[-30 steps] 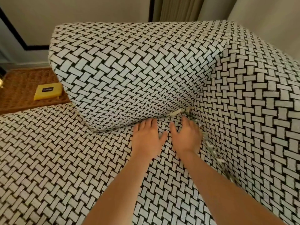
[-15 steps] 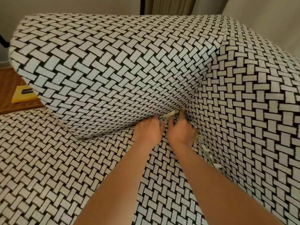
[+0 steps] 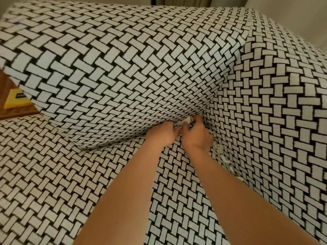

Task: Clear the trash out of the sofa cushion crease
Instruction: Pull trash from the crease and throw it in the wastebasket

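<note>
A crumpled white paper scrap (image 3: 184, 122) sticks out of the corner crease where the back cushion (image 3: 123, 76) meets the seat (image 3: 70, 183) and the sofa arm (image 3: 274, 112). My right hand (image 3: 197, 134) pinches this scrap between thumb and forefinger. My left hand (image 3: 162, 134) lies right beside it with curled fingers at the scrap's left end; its fingertips are tucked out of sight. Several more printed paper bits (image 3: 223, 157) lie along the crease between the seat and the sofa arm, partly behind my right forearm.
The whole sofa wears a black-and-white woven-pattern cover. At the far left a yellow box (image 3: 15, 101) rests on a brown wicker surface (image 3: 7, 85) beyond the cushion. A pale wall and curtain stand behind the sofa.
Both hands slid forward from flat on the seat into the corner crease and curled. The right hand's thumb and forefinger closed on the white scrap. The view moved closer.
</note>
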The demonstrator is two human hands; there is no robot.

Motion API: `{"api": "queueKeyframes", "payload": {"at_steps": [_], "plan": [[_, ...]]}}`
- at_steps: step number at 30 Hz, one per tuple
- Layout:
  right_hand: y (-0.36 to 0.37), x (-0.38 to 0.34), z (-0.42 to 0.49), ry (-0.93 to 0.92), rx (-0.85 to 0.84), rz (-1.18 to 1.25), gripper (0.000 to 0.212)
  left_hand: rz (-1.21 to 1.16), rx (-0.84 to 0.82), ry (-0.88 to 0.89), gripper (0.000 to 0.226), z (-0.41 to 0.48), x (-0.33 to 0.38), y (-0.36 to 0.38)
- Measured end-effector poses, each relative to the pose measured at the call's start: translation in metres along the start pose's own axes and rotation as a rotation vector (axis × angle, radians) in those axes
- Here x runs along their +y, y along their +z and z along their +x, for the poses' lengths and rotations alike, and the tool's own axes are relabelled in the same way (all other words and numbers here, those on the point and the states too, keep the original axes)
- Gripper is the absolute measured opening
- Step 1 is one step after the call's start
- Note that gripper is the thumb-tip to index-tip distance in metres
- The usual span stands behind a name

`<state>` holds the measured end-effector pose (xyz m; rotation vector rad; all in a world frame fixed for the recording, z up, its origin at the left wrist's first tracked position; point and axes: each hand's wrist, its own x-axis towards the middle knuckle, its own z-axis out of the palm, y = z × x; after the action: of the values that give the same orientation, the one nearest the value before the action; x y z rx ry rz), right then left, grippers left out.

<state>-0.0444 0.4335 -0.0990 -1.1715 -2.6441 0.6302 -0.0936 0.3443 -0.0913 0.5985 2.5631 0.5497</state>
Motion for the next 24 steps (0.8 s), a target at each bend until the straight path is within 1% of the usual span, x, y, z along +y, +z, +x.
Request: {"api": "queueKeyframes", "payload": {"at_steps": [5,9,13,16,19,21,24], "plan": [[0.003,0.001,0.002,-0.007,-0.001,0.009,0.033,0.034,-0.017,-0.016,0.048,0.006,0.003,0.003],[0.002,0.001,0.001,-0.018,0.010,0.026,0.031,0.033,0.059,0.016,0.048,0.002,0.005,0.007],[-0.002,-0.001,-0.003,-0.033,0.020,0.033,0.029,0.058,0.110,0.012,0.038,-0.011,0.010,0.004],[-0.003,-0.001,-0.004,-0.041,0.027,0.045,0.028,0.128,0.077,0.018,0.030,-0.021,0.012,0.000],[-0.005,-0.001,-0.006,-0.046,0.032,0.062,0.028,0.199,0.024,-0.003,0.035,-0.020,0.001,-0.007],[-0.005,-0.001,-0.007,-0.042,0.042,0.054,0.028,0.174,0.009,-0.028,0.037,-0.023,-0.007,-0.012],[-0.004,-0.002,-0.008,-0.034,0.050,0.039,0.027,0.045,0.015,-0.033,0.034,-0.030,-0.018,-0.011]]}}
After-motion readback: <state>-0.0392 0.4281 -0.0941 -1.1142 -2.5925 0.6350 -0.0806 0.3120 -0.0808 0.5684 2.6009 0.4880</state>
